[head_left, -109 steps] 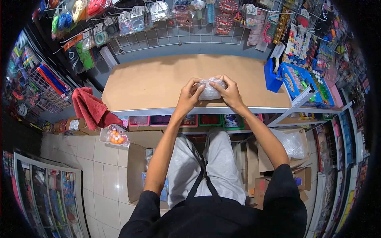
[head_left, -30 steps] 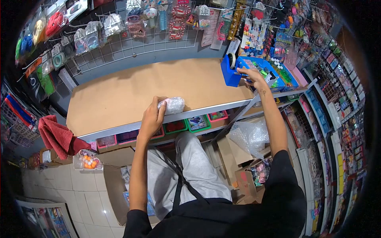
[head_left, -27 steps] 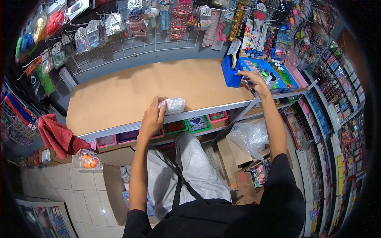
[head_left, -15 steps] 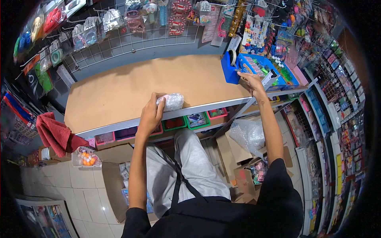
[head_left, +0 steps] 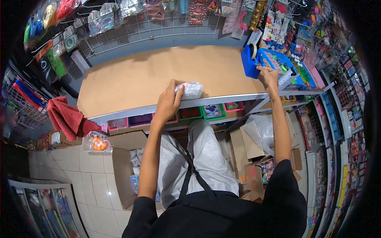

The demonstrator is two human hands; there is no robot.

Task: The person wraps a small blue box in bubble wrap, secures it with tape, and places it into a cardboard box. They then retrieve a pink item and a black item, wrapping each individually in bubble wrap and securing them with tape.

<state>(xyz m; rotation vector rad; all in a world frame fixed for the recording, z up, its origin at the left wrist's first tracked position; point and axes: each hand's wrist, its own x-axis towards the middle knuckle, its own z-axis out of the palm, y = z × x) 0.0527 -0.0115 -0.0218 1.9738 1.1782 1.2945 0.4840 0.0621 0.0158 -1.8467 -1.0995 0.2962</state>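
Note:
My left hand (head_left: pixel 170 101) presses down on a small bundle wrapped in bubble wrap (head_left: pixel 191 90) at the front edge of the brown counter (head_left: pixel 139 79). My right hand (head_left: pixel 268 75) reaches to the right, its fingers closed beside the blue tape dispenser (head_left: pixel 251 61) with a roll of tape on top. Whether a strip of tape is in the fingers is too small to see. A blue boxed toy set (head_left: pixel 278 63) lies just behind that hand.
A wire grid with hanging packaged goods (head_left: pixel 119 20) lines the back wall. A red cloth (head_left: pixel 65 117) hangs at the counter's left end. Open cardboard boxes (head_left: pixel 127 158) and a bubble wrap roll (head_left: pixel 260 131) sit on the floor. Shelves of small goods fill the right side.
Earlier both hands held the wrapped bundle. Since then my right hand went to the tape dispenser and has drawn back slightly from it. My left hand stays on the bundle.

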